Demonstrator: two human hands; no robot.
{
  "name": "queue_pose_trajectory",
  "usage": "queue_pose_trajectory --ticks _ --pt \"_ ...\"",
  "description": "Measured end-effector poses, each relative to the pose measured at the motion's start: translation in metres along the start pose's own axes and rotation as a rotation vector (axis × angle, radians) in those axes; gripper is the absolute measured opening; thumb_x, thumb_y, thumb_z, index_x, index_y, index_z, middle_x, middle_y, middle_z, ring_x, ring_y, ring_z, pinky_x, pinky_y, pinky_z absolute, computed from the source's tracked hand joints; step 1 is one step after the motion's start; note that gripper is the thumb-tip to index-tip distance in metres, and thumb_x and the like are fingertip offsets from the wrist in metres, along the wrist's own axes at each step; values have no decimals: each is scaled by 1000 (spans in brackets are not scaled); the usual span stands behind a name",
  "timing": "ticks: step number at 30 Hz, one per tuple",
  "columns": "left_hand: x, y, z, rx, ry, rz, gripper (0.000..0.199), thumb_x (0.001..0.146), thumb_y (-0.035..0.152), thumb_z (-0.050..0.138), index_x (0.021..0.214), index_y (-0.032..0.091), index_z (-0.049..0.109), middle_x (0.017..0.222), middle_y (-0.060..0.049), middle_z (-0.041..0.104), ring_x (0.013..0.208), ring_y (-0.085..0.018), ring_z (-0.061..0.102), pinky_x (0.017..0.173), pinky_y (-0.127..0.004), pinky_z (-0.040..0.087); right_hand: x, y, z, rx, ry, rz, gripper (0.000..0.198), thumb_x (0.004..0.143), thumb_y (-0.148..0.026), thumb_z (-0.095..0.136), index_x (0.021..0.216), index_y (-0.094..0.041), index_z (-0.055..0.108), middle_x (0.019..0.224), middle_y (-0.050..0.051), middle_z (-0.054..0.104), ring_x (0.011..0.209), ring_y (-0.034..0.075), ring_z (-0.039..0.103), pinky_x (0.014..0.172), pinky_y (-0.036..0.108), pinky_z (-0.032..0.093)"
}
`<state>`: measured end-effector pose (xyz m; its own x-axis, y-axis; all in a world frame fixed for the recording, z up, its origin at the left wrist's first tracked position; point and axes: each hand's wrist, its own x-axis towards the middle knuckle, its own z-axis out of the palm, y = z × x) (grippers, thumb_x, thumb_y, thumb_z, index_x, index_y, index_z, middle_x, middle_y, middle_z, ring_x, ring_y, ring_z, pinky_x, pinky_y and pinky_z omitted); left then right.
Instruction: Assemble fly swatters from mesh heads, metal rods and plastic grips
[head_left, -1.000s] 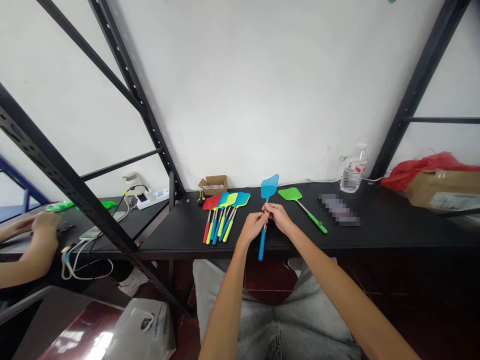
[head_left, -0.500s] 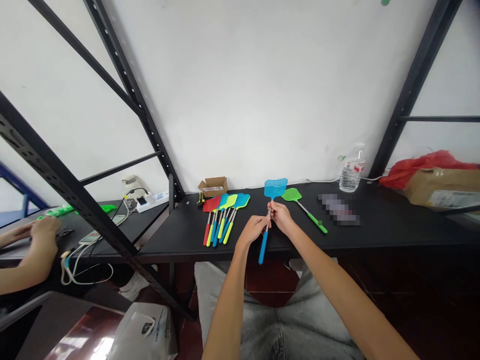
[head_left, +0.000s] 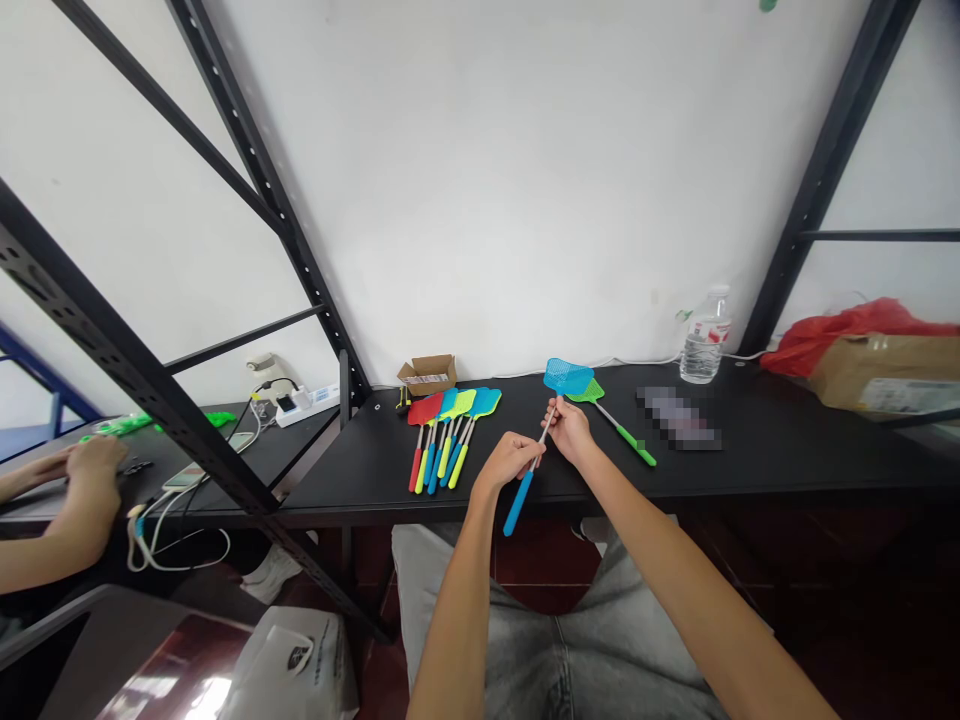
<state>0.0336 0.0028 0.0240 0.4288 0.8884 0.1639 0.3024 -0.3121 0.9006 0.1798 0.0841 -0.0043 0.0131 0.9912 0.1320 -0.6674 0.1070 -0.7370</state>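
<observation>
Both hands hold a blue fly swatter [head_left: 519,503] slantwise above the front of the black table. My left hand [head_left: 511,458] pinches its metal shaft just above the blue grip. Higher up, close under the blue mesh head, my right hand [head_left: 568,430] has its fingers closed on the shaft. A green fly swatter [head_left: 618,430] lies on the table to the right, its head partly hidden behind the blue one. Left of my hands, several fly swatters [head_left: 454,430] with red, blue and yellow-green heads lie side by side, overlapping.
A small open cardboard box [head_left: 427,374] stands behind the row. To the right are a blurred flat object [head_left: 679,418], a water bottle [head_left: 705,338] and a cardboard carton [head_left: 877,375] with red plastic. Black rack posts flank the table. Another person's hands [head_left: 94,458] are at far left.
The blue fly swatter has tilted: its head has swung right, over the green swatter's head, and its grip end left. My right hand has shifted slightly right along with it.
</observation>
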Motion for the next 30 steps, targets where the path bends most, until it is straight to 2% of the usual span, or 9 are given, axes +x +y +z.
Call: queue_pose_trajectory --ticks 6,11,15,18,22,24,30 --pt "0 -3 -1 26 -8 -55 38 79 40 54 50 15 53 40 4 40 36 -7 34 42 -22 23 1 -3 -1 52 29 -2 31 76 -48 72 71 -21 57 57 -4 37 48 9 36 49 25 41" --pt "1 -8 -1 -10 0 2 35 79 37 54 51 14 55 41 3 42 38 -7 37 43 -21 25 3 -3 -3 -35 32 -35 37 72 -55 72 73 -20 61 58 -4 43 48 8 38 48 24 39" --pt "4 -10 2 -65 111 2 37 84 42 52 61 14 59 47 1 51 43 -9 47 47 -20 32 -2 1 -2 -267 -150 -2 47 71 -63 69 72 -17 65 57 -2 47 48 9 42 47 24 37" --pt "7 -11 4 -62 173 12 39 85 46 53 66 13 62 51 1 54 45 -9 50 48 -20 35 -10 2 1 -448 -328 15 45 75 -61 67 72 -16 65 54 -3 48 48 8 42 47 23 35" --pt "9 -14 6 -67 198 34 44 88 51 49 68 13 61 52 0 56 44 -10 51 47 -20 37 -17 -2 5 -537 -498 11 41 81 -56 61 74 -16 67 54 -3 50 48 9 44 47 23 34" --pt "9 -15 5 -58 182 34 47 89 53 48 67 13 60 51 0 56 45 -10 53 47 -20 38 -17 -3 5 -534 -505 14 40 81 -55 62 73 -16 67 55 -2 52 48 10 46 48 24 35" --pt "10 -16 3 -72 175 42 48 88 54 49 67 13 61 48 3 49 42 -9 47 45 -19 34 -11 1 0 -412 -361 59 39 75 -55 68 72 -16 67 51 -1 53 44 11 49 47 26 38"
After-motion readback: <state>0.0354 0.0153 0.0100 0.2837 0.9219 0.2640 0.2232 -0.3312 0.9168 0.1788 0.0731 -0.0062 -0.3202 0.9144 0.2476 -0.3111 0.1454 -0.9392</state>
